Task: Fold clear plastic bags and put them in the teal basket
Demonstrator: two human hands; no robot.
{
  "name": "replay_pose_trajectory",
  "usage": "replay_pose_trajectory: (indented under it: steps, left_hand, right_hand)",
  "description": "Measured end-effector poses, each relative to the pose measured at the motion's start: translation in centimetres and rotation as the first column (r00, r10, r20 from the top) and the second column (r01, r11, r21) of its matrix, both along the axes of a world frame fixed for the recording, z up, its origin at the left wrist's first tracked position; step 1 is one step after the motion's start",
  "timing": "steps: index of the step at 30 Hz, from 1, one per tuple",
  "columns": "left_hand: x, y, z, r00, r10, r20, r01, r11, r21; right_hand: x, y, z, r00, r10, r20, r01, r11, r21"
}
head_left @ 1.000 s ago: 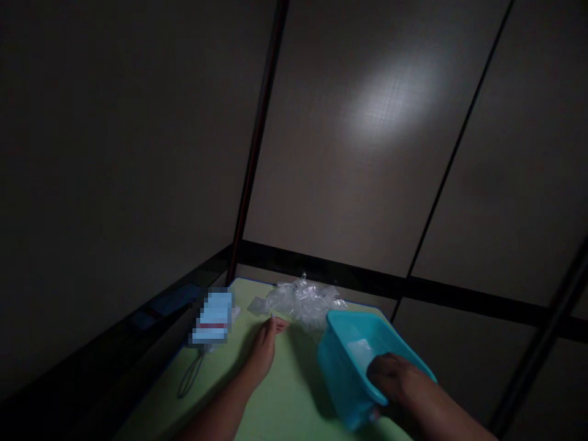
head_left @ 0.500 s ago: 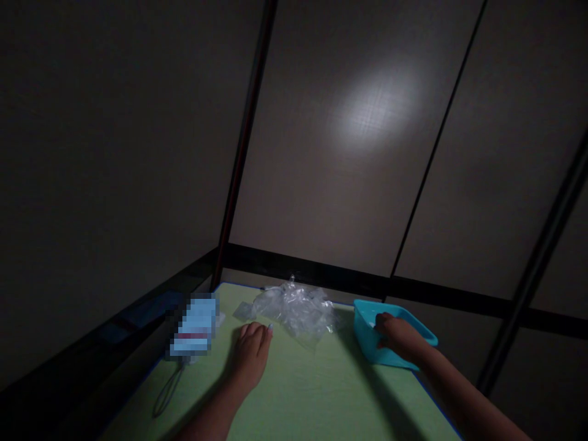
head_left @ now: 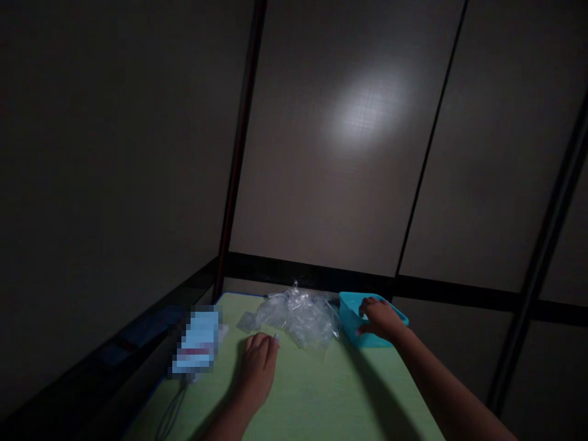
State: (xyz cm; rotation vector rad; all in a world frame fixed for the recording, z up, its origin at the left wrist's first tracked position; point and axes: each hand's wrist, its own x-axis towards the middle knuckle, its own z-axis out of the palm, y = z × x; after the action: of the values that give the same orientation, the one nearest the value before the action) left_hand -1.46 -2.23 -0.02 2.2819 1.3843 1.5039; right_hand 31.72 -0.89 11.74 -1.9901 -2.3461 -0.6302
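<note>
My right hand (head_left: 379, 320) grips the near rim of a turquoise plastic tub (head_left: 349, 312) that stands at the far right of a pale green table top (head_left: 321, 392). My left hand (head_left: 257, 361) lies flat on the green surface, fingers together and stretched forward, holding nothing. Between the hands, towards the back, lies a heap of crumpled clear plastic bags (head_left: 298, 313). The left fingertips are just short of that heap.
A blurred light-blue card or packet (head_left: 196, 341) lies at the table's left edge, with a thin cord loop (head_left: 171, 416) below it. Dim grey partition walls with dark frame bars (head_left: 239, 147) close off the back and left. The room is very dark.
The tub was tilted and close to me in my right hand; it now stands level at the far right near the bags. My left hand went from edge-up to flat on the table.
</note>
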Motion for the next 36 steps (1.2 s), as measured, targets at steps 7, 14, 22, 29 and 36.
replay_pose_trajectory:
  steps: [7, 14, 22, 29, 36]
  left_hand:
    - [0.0, -0.2, 0.2, 1.000, -0.026, -0.005, 0.026, 0.999, -0.036]
    - [-0.2, 0.1, -0.1, 1.000, -0.009, -0.021, 0.009, 1.000, -0.001]
    - [-0.1, 0.3, -0.3, 1.000, -0.011, -0.012, 0.010, 1.000, -0.024]
    - [-0.3, 1.5, -1.3, 1.000, 0.001, 0.008, -0.001, 1.000, -0.013]
    - [-0.1, 0.2, -0.5, 0.996, -0.087, 0.010, 0.088, 0.996, -0.019]
  right_hand:
    - [-8.8, -0.9, -1.9, 0.960, 0.246, -0.133, -0.223, 0.960, 0.168]
    - [-16.2, 2.7, -10.4, 0.881, -0.079, -0.466, 0.042, 0.995, -0.090]
    - [-14.5, 2.9, -9.6, 0.725, 0.016, -0.688, -0.030, 1.000, -0.008]
    - [-10.7, 1.4, -8.2, 0.594, 0.014, -0.805, 0.085, 0.993, 0.079]
    - [-13.5, -1.6, -6.7, -0.332, 0.037, -0.943, -0.258, 0.957, 0.129]
